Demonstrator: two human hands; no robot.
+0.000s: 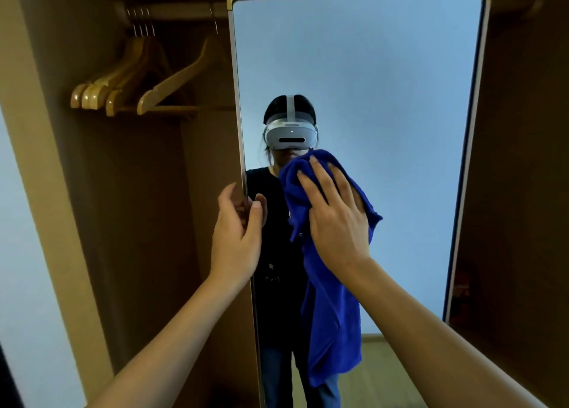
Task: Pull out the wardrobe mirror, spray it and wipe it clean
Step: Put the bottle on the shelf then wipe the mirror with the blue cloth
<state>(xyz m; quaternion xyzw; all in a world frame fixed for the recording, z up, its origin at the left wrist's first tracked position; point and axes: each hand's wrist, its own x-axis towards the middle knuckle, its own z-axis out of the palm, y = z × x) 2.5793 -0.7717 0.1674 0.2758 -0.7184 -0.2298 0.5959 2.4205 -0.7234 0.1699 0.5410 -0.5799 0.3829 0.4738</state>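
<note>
The tall wardrobe mirror (385, 78) stands pulled out in front of me, framed in thin metal with brass corner caps. My left hand (235, 232) grips its left edge at mid height, thumb on the glass and fingers curled behind the frame. My right hand (335, 210) presses a blue cloth (332, 309) flat against the glass with straight, spread fingers. The cloth's lower part hangs down loose below the hand. The glass reflects a person in a white headset and dark top.
Several wooden hangers (123, 81) hang from a rail inside the open brown wardrobe (138, 223) to the left of the mirror. A wardrobe side panel (517, 192) rises right of the mirror. Pale wall shows at far left.
</note>
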